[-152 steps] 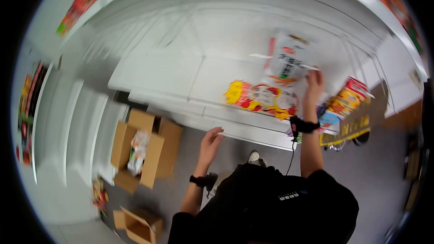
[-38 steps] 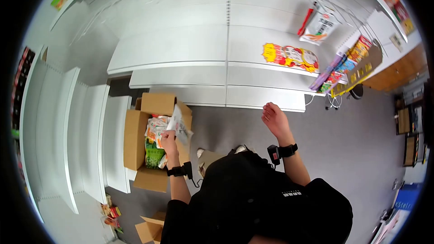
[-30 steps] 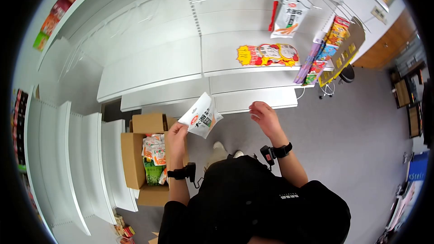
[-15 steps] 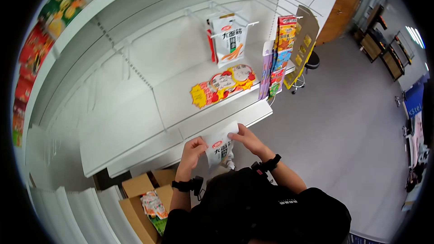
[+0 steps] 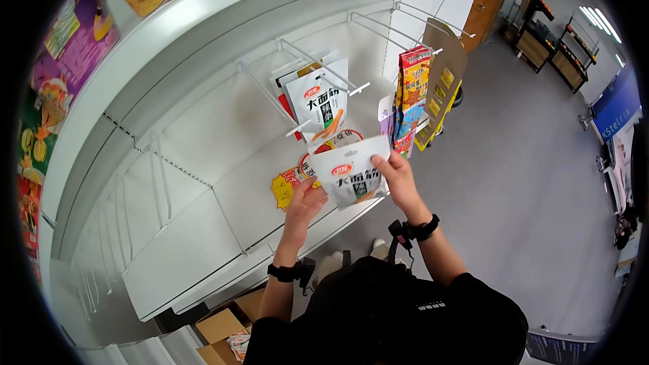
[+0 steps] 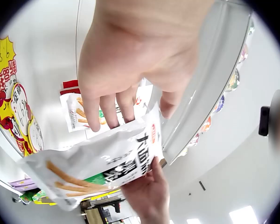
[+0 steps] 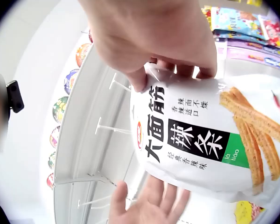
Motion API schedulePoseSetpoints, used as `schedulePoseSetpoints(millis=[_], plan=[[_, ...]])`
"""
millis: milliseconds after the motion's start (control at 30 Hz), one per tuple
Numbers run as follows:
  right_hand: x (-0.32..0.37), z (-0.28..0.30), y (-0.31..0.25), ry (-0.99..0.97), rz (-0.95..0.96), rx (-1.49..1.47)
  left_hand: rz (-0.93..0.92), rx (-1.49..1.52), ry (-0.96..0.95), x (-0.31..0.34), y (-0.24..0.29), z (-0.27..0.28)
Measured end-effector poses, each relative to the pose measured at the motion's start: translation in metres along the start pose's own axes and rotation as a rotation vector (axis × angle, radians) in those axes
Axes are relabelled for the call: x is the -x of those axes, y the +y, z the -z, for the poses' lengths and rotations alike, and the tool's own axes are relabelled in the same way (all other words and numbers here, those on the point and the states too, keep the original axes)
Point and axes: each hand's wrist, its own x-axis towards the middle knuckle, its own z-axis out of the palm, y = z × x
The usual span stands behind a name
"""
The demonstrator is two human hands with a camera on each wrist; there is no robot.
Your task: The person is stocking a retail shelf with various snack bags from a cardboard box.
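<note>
My right hand (image 5: 402, 189) pinches the upper right edge of a white snack bag (image 5: 351, 174), thumb on its printed front. The bag is upright, facing me, before the shelf. At its left edge is my left hand (image 5: 302, 213); the right wrist view shows that left hand (image 7: 151, 205) with spread fingers beside the bag (image 7: 200, 135). In the left wrist view, my left hand (image 6: 140, 56) has its fingers extended over the bag's edge. Just beyond, similar white bags (image 5: 316, 105) hang on a wire hook (image 5: 324, 64), partly overlapping a red-edged packet.
Bare wire hooks (image 5: 267, 94) project left of the hanging bags. Colourful packets (image 5: 412, 88) hang at the right beside a cardboard display (image 5: 446, 67). Yellow and red price signs (image 5: 287, 186) lie on the shelf, partly behind the held bag. An opened carton (image 5: 220, 328) stands low at the left.
The held bag has risen from near my body to the shelf front, both hands with it. My left fingers, earlier gripping its edge, have loosened. The view has moved closer to the hooks.
</note>
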Motion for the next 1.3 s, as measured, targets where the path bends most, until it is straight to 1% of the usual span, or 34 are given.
schedulePoseSetpoints(millis=[133,233,267,400,500,667,733,800,967,1100,1200,1300], plan=[[-0.043,0.002,-0.026,-0.021,0.078,-0.063,0.034,-0.117,-0.015,-0.007,-0.012,-0.015],[-0.073,0.001,-0.04,-0.115,0.056,-0.103,0.022,-0.153,0.035,-0.015,-0.008,-0.024],[-0.077,0.0,-0.038,-0.094,0.088,-0.1,0.022,-0.17,0.056,-0.015,-0.003,-0.029],[-0.088,-0.001,-0.041,-0.099,0.033,-0.147,0.015,-0.188,0.153,-0.014,-0.005,-0.044],[-0.106,0.012,-0.031,-0.189,-0.053,-0.06,-0.003,-0.182,0.212,-0.017,-0.009,-0.053],[-0.118,0.015,-0.038,-0.272,-0.084,-0.146,-0.065,-0.242,0.294,-0.022,-0.026,-0.067],[-0.125,0.017,-0.03,-0.299,-0.109,-0.138,-0.077,-0.252,0.35,-0.021,-0.024,-0.079],[-0.127,0.014,-0.028,-0.317,-0.082,-0.13,-0.077,-0.262,0.416,-0.018,-0.017,-0.094],[-0.136,0.008,-0.026,-0.327,-0.056,-0.126,-0.101,-0.198,0.593,0.013,-0.035,-0.107],[-0.143,0.006,-0.023,-0.363,-0.075,-0.159,-0.015,-0.209,0.729,0.048,-0.044,-0.119],[-0.146,0.006,-0.015,-0.366,-0.089,-0.174,-0.01,-0.18,0.813,0.07,-0.057,-0.121],[-0.147,0.011,-0.01,-0.366,-0.05,-0.146,0.009,-0.179,0.89,0.084,-0.063,-0.125]])
